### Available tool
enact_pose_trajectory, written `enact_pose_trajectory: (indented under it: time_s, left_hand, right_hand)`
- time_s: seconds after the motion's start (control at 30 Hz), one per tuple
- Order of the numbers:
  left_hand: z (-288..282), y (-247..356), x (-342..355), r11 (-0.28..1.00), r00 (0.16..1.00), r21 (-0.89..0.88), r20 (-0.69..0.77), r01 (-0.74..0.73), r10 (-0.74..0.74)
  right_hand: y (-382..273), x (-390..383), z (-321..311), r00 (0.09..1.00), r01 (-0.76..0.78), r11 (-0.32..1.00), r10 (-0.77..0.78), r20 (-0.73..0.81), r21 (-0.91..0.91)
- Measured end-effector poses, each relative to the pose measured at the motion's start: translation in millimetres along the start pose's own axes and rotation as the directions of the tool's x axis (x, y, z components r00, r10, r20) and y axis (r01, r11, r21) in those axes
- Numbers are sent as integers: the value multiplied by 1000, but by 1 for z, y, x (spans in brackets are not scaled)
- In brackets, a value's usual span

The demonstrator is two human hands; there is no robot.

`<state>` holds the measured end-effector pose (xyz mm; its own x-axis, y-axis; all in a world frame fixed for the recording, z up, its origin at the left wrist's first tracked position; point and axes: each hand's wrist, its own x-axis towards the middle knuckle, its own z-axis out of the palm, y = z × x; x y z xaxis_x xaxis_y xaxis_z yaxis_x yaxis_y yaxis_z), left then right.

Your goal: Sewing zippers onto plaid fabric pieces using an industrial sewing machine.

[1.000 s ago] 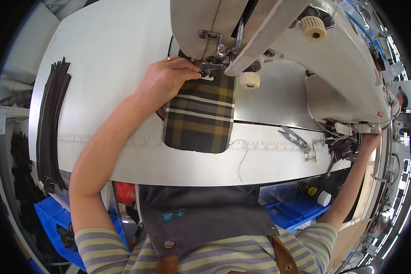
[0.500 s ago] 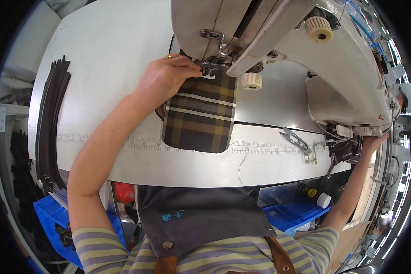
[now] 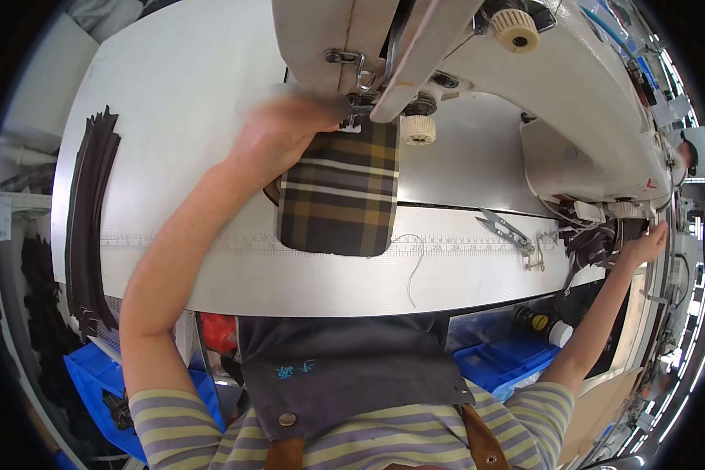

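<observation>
A dark plaid fabric piece [image 3: 338, 200] with rounded lower corners and pale stripes lies under the presser foot [image 3: 352, 124] of a white sewing machine [image 3: 580, 102]. My left hand [image 3: 278, 133] is at the fabric's upper left edge, beside the presser foot. Motion smears its fingers, and a dark blur shows at their tips. At the machine's far right end, my right hand [image 3: 642, 247] is raised with fingers stretched upward, near a small dial [image 3: 623, 209]. Nothing shows in it.
Thread snips [image 3: 506, 229] and a small metal piece [image 3: 535, 257] lie right of the fabric, with a loose thread [image 3: 421, 266] between. Dark strips [image 3: 92, 227] are stacked on the table's left. A ruler scale [image 3: 180, 240] crosses the table. Blue bins [image 3: 497, 368] sit below its edge.
The view has shifted slightly. My left hand has gone from a clear pinch beside the presser foot to a blur. More of my right hand shows, a little lower beside the machine's end.
</observation>
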<state>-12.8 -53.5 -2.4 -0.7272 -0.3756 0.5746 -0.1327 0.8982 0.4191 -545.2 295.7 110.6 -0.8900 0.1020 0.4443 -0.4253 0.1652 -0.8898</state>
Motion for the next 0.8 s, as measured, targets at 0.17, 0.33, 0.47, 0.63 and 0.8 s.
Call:
enact_pose_trajectory:
  time_s: [0.17,0.33,0.47,0.63,0.8]
  left_hand:
    - [-25,0,6,999,993,14,111,34,-35]
    - [-54,-55,67,634,671,-228,174,739,-720]
    - [-14,-43,87,599,609,-191,-11,777,-793]
    - [25,-8,97,658,594,-389,-287,644,-751]
    - [-8,-147,107,719,470,-505,-545,477,-694]
  right_hand:
    - [-53,-154,19,674,647,705,-707,215,291]
    - [-86,-300,55,63,605,695,-528,847,389]
    - [-109,-357,103,-159,509,632,-599,785,584]
    - [-95,-374,126,-138,621,567,-599,788,540]
    - [-95,-378,128,-102,644,547,-632,768,535]
